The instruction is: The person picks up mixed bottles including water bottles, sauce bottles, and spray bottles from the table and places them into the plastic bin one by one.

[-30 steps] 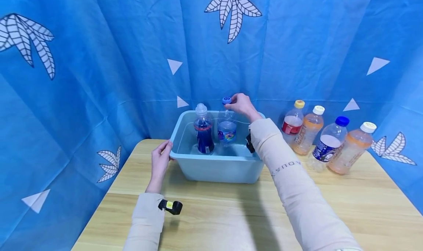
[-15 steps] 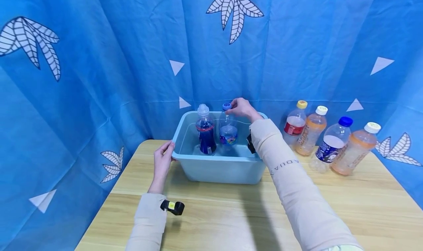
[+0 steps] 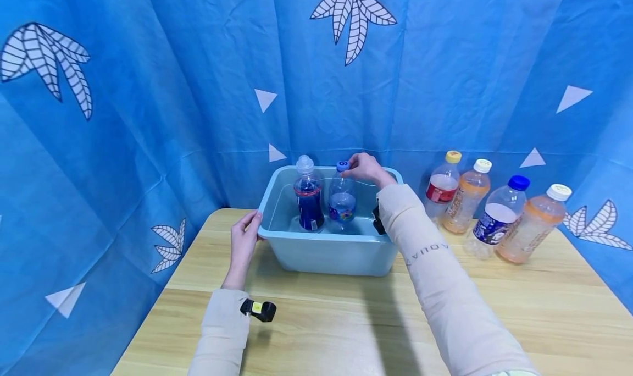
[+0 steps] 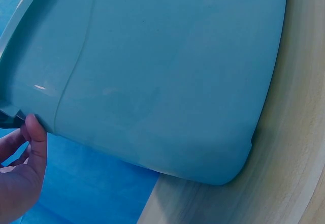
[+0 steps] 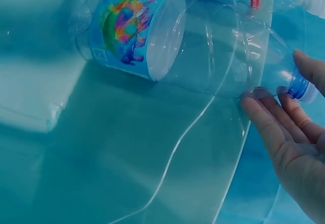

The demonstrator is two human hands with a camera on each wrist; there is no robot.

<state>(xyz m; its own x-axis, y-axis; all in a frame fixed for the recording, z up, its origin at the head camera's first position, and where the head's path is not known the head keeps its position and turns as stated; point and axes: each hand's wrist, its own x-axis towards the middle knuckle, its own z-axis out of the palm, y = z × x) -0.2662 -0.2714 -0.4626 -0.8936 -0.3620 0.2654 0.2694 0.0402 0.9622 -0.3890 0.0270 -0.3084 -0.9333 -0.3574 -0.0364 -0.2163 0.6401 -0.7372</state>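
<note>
In the head view a light blue plastic bin [image 3: 326, 255] stands on the wooden table. My left hand [image 3: 243, 238] pinches its left front rim; the left wrist view shows the thumb [image 4: 36, 142] against the bin's wall. Inside the bin, a clear bottle [image 3: 342, 200] with a colorful label and blue cap stands upright. My right hand [image 3: 367, 168] holds this bottle at the cap, with the thumb [image 5: 310, 70] on one side and fingers on the other. Just left of it in the bin stands a bottle with a dark blue label [image 3: 310, 205] and a clear cap.
Right of the bin several bottles stand close together: a yellow-capped bottle with a red label [image 3: 442, 186], a white-capped orange bottle [image 3: 466, 200], a blue-capped bottle [image 3: 497, 214] and another orange bottle [image 3: 534, 222]. A blue curtain [image 3: 445, 62] hangs behind the table [image 3: 316, 332].
My right hand has lowered the blue-capped bottle further into the bin. The left hand keeps its hold on the rim. The head view has shifted slightly.
</note>
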